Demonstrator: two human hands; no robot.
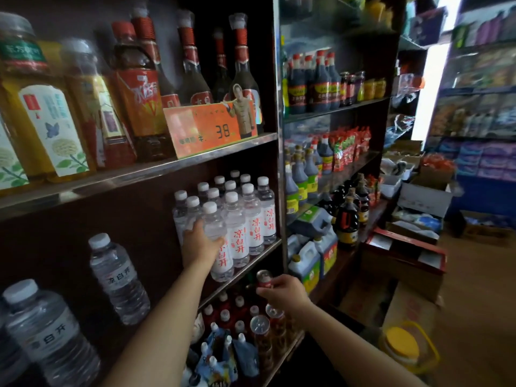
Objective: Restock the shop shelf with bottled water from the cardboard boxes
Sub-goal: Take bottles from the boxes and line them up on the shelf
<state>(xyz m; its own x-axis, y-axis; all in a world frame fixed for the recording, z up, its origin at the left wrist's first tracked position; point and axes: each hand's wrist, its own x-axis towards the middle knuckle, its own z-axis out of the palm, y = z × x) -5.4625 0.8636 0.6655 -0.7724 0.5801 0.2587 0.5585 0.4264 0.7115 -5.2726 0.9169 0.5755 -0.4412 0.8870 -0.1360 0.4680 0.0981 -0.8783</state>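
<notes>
1. The left hand (202, 241) is wrapped around the front clear plastic water bottle with a white cap and red characters (216, 238), thumb across its front and fingers behind. It looks like the bottle is being seated into line, judging by how it stands at the left front corner of the cluster of matching water bottles (245, 216).
2. That cluster stands tight against the metal upright post (280, 163), caps level and labels facing out, presumably so shoppers can read them; the bottles fill only the stretch of dark shelf with a metal edge (251, 263) nearest the post.
3. Well left of the post, two clear water bottles with grey lettering (83, 303) stand apart on the same shelf.
4. The right hand (282, 289) hangs just below the shelf edge, fingers curled; whether it pinches the small red can (264, 277) beside it I cannot tell.
5. Right of the post and low down, open brown cardboard boxes (391, 289) sit on the floor within reach; I can't see water inside them.
6. Above the water, tall amber and red-capped bottles (134, 93) stand behind an orange price card (209, 129). Beyond the post run shelves of dark sauce bottles (312, 85), then a bright doorway (430, 90).
</notes>
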